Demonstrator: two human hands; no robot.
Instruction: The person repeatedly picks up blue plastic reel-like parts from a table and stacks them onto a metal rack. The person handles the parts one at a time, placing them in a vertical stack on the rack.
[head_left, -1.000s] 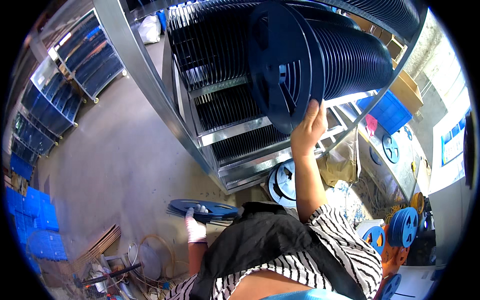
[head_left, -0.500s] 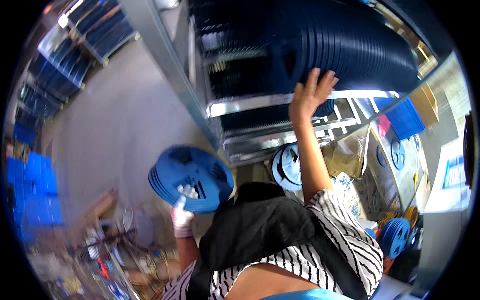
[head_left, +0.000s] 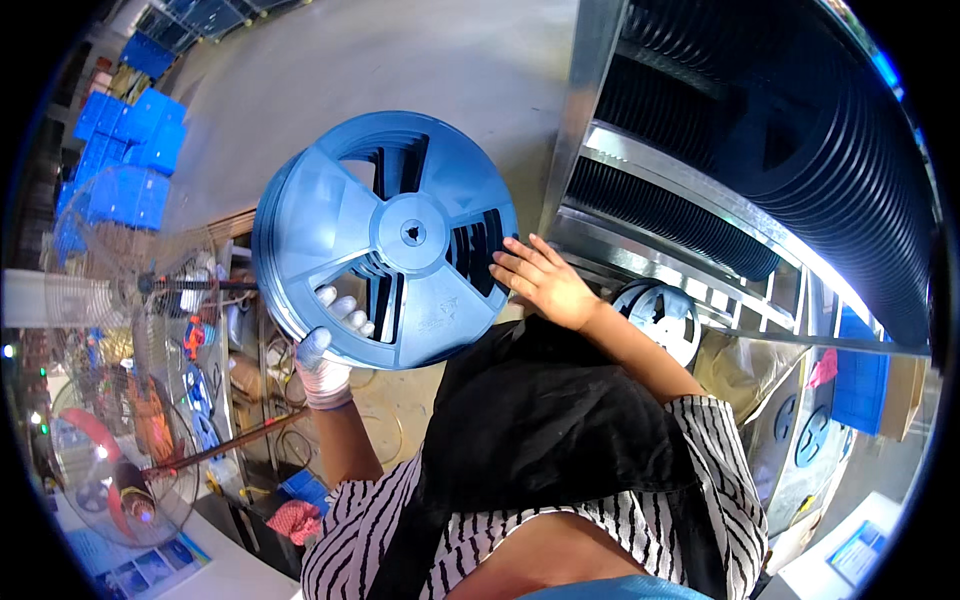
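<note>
From where I am standing, a person in a striped shirt [head_left: 715,440] and a black apron [head_left: 560,430] is holding a stack of blue reels [head_left: 440,315] in the air, just to the left of the metal rack [head_left: 640,165]. The front reel is showing its round hub and three wide openings, and more layers are appearing behind these openings (how many exactly, I cannot tell).

The left hand [head_left: 323,372], wearing a white glove, is gripping the stack at its lower left, on the side away from the rack. Its fingertips are showing through one opening, and its thumb is lying at the outer rim. The right hand [head_left: 548,283], which is bare, is standing open with fingers spread, between the stack and the rack. Its fingertips are overlapping the reel's rim, but they are not closing around it.

Inside the rack, dark reels [head_left: 830,150] are standing in close rows. Far to the left of the rack, blue boxes [head_left: 150,130] are forming a pile.
</note>
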